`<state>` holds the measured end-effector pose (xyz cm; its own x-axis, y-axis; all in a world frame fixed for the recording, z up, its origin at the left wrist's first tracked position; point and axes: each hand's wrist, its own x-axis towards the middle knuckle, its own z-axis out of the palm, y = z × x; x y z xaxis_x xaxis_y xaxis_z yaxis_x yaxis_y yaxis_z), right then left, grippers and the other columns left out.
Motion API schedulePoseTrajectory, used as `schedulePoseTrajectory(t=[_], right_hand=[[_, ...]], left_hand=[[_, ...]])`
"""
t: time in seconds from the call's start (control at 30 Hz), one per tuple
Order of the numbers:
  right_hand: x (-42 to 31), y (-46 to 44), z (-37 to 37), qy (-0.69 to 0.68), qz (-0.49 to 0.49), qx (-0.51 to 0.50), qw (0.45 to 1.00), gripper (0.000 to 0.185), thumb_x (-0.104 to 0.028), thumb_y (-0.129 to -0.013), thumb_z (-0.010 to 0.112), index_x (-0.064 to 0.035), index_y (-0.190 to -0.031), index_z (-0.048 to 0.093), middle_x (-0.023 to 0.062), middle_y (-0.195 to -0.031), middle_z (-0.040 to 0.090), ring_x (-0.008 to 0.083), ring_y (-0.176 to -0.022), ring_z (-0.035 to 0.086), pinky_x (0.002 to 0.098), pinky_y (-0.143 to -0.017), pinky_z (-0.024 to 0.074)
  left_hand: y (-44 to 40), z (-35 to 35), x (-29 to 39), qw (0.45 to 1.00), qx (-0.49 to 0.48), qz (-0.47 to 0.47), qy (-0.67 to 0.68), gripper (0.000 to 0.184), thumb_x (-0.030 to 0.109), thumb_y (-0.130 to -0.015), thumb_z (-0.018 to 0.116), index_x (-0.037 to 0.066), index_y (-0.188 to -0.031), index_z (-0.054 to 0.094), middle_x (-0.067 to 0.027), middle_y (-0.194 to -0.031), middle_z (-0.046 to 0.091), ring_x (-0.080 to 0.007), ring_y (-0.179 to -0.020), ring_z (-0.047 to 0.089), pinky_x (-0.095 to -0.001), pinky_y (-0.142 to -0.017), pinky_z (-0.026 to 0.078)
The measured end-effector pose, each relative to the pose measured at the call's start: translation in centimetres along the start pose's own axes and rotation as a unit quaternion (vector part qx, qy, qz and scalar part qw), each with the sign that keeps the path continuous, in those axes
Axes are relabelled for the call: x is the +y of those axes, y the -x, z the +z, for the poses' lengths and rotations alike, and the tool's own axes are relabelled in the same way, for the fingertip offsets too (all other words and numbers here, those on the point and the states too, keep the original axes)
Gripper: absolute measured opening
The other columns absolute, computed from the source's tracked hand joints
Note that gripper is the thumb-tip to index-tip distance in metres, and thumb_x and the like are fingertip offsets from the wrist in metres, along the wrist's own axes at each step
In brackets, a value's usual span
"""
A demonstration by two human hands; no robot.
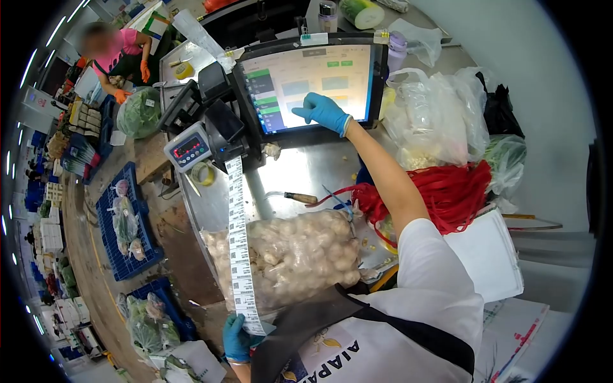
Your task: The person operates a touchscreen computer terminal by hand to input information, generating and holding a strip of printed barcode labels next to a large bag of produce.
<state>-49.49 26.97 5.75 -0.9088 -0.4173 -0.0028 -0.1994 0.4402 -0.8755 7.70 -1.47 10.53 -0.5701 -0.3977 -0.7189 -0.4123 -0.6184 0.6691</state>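
Observation:
My left hand (237, 338), in a blue glove, is closed on the lower end of a long strip of printed labels (238, 236). The strip runs up to a black label printer (225, 131). At the lit touchscreen (310, 86), my blue-gloved right hand (324, 113) has its fingers curled in front of the glass, with nothing visible in them; whether it touches cannot be told. A clear plastic bag of pale bulbs (303, 249), which look like garlic, lies on the metal table (290, 172), partly under the strip.
A hooked knife (295, 197) lies beyond the bag. Red straps (440, 195) and plastic bags (434, 115) crowd the right side. Left of the screen are a scale display (188, 148) and tape roll (203, 173). A person (118, 51) in orange gloves handles a wrapped cabbage (139, 113).

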Motion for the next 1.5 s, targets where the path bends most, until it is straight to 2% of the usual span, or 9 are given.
schedulePoseTrajectory(t=[0.2, 0.4, 0.63, 0.9, 1.13, 1.2, 1.3, 1.4, 1.5], right_hand=[[0.6, 2.7, 1.2, 0.03, 0.02, -0.06, 0.998, 0.044, -0.049, -0.086, 0.075, -0.0084, -0.078, 0.061, 0.009, -0.076, 0.069, 0.0194, -0.078, 0.066, 0.0327, -0.082, 0.0519], [0.8, 2.1, -0.1, 0.044, -0.016, -0.02, 0.999, 0.045, -0.048, -0.085, 0.075, -0.0067, -0.074, 0.061, 0.0114, -0.085, 0.064, 0.025, -0.081, 0.064, 0.0341, -0.084, 0.0511], [0.8, -0.1, -0.5, 0.044, -0.027, 0.001, 0.999, 0.046, -0.048, -0.083, 0.077, -0.0057, -0.075, 0.061, 0.0132, -0.09, 0.064, 0.0268, -0.085, 0.064, 0.0352, -0.085, 0.0508], [0.0, -2.5, -1.3, -0.004, 0.003, 0.005, 1.0, 0.046, -0.048, -0.085, 0.075, -0.005, -0.082, 0.06, 0.0128, -0.08, 0.069, 0.0226, -0.082, 0.066, 0.0334, -0.085, 0.0511], [-0.7, 0.0, 1.2, 0.025, -0.047, 0.006, 0.999, 0.043, -0.045, -0.085, 0.076, -0.006, -0.078, 0.06, 0.0094, -0.076, 0.067, 0.0211, -0.078, 0.065, 0.033, -0.081, 0.0524], [-1.5, 1.0, 1.6, -0.039, -0.004, -0.041, 0.998, 0.043, -0.045, -0.085, 0.077, -0.0062, -0.078, 0.061, 0.0091, -0.077, 0.066, 0.022, -0.078, 0.064, 0.0331, -0.082, 0.0518], [-1.6, 0.5, 2.4, -0.015, -0.004, -0.04, 0.999, 0.045, -0.049, -0.084, 0.076, -0.0061, -0.08, 0.063, 0.0102, -0.084, 0.065, 0.0245, -0.079, 0.064, 0.0342, -0.083, 0.0513], [-0.9, -2.0, 3.1, 0.035, -0.069, -0.002, 0.997, 0.047, -0.051, -0.084, 0.076, -0.0054, -0.081, 0.064, 0.0119, -0.092, 0.065, 0.027, -0.082, 0.063, 0.0354, -0.085, 0.0507], [-2.6, -3.9, 2.9, 0.005, -0.031, 0.007, 0.999, 0.048, -0.051, -0.083, 0.076, -0.0047, -0.08, 0.064, 0.0136, -0.097, 0.064, 0.0282, -0.086, 0.064, 0.0359, -0.086, 0.0508]], left_hand=[[-1.1, -1.0, -1.0, 0.995, 0.021, 0.008, -0.095, 0.008, 0.01, -0.094, 0.066, 0.003, -0.099, 0.068, -0.0048, -0.089, 0.069, -0.0139, -0.075, 0.062, -0.0293, -0.071, 0.051], [-2.1, -1.9, -1.9, 0.988, 0.027, 0.021, -0.148, 0.008, 0.011, -0.095, 0.067, 0.003, -0.097, 0.068, -0.0043, -0.087, 0.069, -0.0132, -0.072, 0.06, -0.0276, -0.067, 0.049], [-1.3, -0.6, -1.2, 0.99, 0.044, 0.009, -0.136, 0.01, 0.012, -0.094, 0.068, 0.002, -0.097, 0.068, -0.0043, -0.086, 0.068, -0.0136, -0.072, 0.061, -0.0288, -0.068, 0.05], [-1.7, -1.7, -1.9, 0.99, 0.033, 0.026, -0.136, 0.01, 0.011, -0.094, 0.068, 0.001, -0.095, 0.068, -0.0045, -0.086, 0.068, -0.0147, -0.075, 0.061, -0.03, -0.07, 0.051], [-1.0, -0.5, -1.3, 0.992, 0.033, 0.005, -0.122, 0.01, 0.011, -0.094, 0.068, 0.002, -0.09, 0.068, -0.0043, -0.086, 0.068, -0.0141, -0.077, 0.061, -0.029, -0.072, 0.05], [-1.9, -1.9, -2.2, 0.991, 0.016, 0.024, -0.132, 0.01, 0.012, -0.094, 0.069, 0.002, -0.091, 0.068, -0.0042, -0.086, 0.068, -0.0138, -0.077, 0.061, -0.0288, -0.072, 0.05], [-2.1, -2.6, -2.5, 0.991, 0.028, 0.025, -0.127, 0.011, 0.011, -0.094, 0.069, 0.002, -0.09, 0.067, -0.0038, -0.084, 0.067, -0.0136, -0.075, 0.06, -0.0281, -0.07, 0.049], [-1.8, -3.5, -2.3, 0.989, 0.033, 0.019, -0.142, 0.011, 0.011, -0.093, 0.069, 0.002, -0.087, 0.066, -0.003, -0.08, 0.065, -0.0129, -0.07, 0.058, -0.0275, -0.066, 0.048], [-1.2, -3.2, -1.9, 0.99, 0.041, 0.008, -0.137, 0.012, 0.01, -0.093, 0.069, 0.003, -0.085, 0.065, -0.0022, -0.076, 0.063, -0.0121, -0.066, 0.056, -0.0277, -0.063, 0.047]])
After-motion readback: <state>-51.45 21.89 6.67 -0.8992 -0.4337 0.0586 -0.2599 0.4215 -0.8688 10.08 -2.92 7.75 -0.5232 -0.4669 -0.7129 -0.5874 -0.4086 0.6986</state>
